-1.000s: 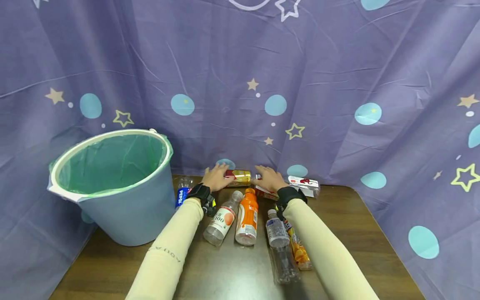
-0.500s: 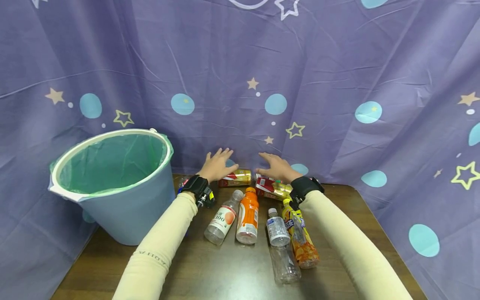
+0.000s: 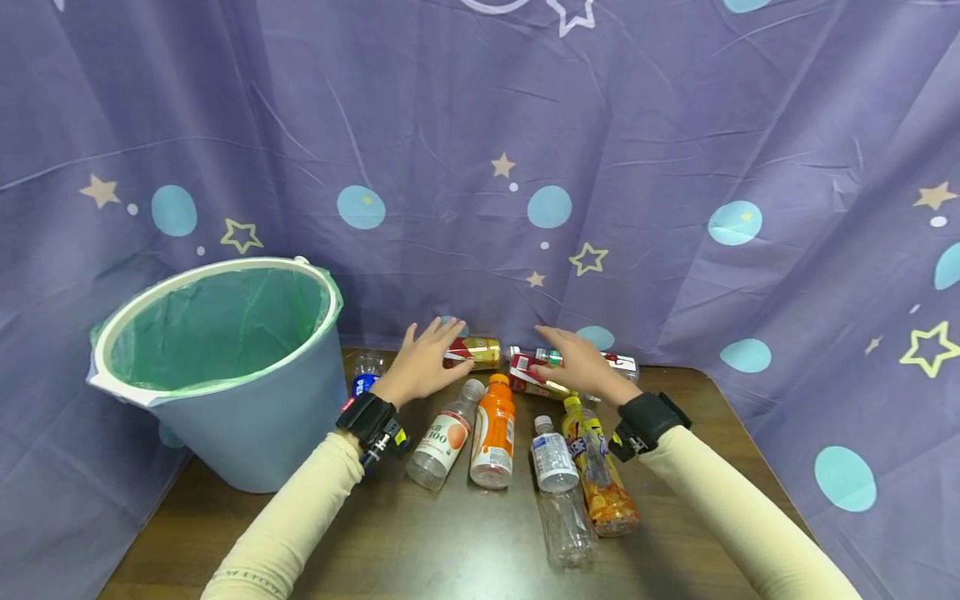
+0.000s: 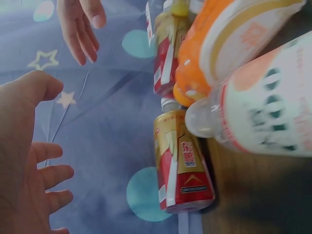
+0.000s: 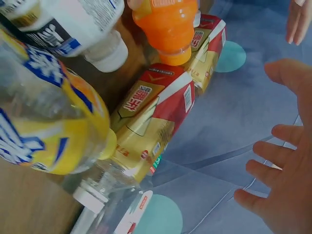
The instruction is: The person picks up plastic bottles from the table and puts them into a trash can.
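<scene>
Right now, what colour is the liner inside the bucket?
Green, a translucent plastic liner in the blue bucket; clearest in the head view.

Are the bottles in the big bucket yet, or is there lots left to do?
Nothing looks done: the lined bucket shows only its green bag inside. Nothing is in hand either; the left hand and right hand hover open above the red-and-gold cartons. All of it is left: the orange bottle, the clear bottle and the rest lie on the table.
</scene>
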Demonstrator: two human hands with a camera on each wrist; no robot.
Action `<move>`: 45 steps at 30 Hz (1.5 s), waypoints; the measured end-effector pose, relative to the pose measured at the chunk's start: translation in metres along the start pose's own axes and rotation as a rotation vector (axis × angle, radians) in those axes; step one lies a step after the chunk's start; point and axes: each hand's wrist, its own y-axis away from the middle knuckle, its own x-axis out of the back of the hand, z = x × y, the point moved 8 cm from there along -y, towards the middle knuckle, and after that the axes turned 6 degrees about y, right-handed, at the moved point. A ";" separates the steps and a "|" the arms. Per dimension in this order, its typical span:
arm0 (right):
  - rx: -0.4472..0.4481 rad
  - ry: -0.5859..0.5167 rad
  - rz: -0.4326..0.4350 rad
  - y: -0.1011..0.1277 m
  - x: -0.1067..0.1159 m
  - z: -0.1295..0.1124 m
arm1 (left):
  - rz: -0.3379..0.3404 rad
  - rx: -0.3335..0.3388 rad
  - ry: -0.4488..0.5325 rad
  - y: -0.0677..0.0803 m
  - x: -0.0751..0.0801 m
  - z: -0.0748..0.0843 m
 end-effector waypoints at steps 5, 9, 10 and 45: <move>-0.032 -0.036 0.027 0.024 0.000 0.003 | 0.010 -0.009 0.018 0.024 -0.012 0.002; -0.071 -0.023 0.032 0.045 -0.004 0.008 | 0.024 -0.020 0.042 0.043 -0.020 0.002; -0.077 -0.016 0.033 0.050 -0.005 0.009 | 0.029 -0.025 0.045 0.048 -0.022 0.002; -0.427 0.017 -0.246 0.149 -0.060 0.030 | 0.034 0.039 0.115 0.094 -0.052 -0.021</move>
